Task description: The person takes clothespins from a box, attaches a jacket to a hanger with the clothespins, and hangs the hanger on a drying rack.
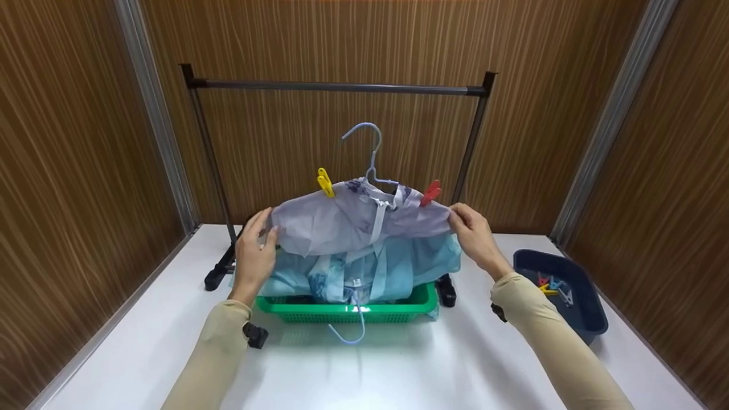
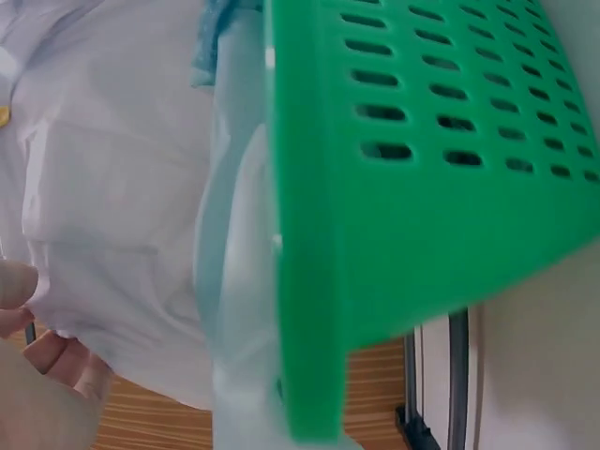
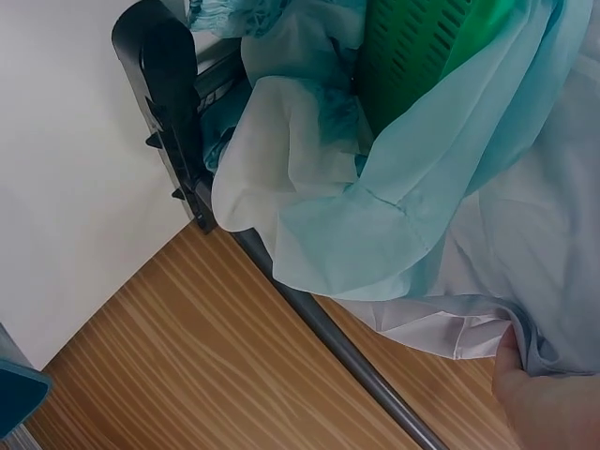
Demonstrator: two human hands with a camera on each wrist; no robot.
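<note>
A pale lilac top [image 1: 330, 219] with dark prints by the neck and a white tie hangs spread on a light purple hanger [image 1: 374, 154]. A yellow clothespin [image 1: 324, 183] and a red clothespin [image 1: 431, 192] sit on its shoulders. My left hand [image 1: 256, 247] pinches the top's left edge between thumb and fingers. At the opposite edge, my right hand [image 1: 474, 234] grips the fabric, with the thumb in front in the right wrist view. Behind and below lies a teal garment [image 1: 398, 265] over the green basket [image 1: 398, 310], its own hanger hook [image 1: 347, 341] hanging over the front rim.
A dark clothes rack [image 1: 342, 87] stands behind the basket, its bare rail above the hanger. To the right, a navy tray [image 1: 589, 310] holds several colored clothespins [image 1: 549, 285]. Wood-grain panels [image 1: 672, 171] enclose the white table [image 1: 342, 381] on three sides.
</note>
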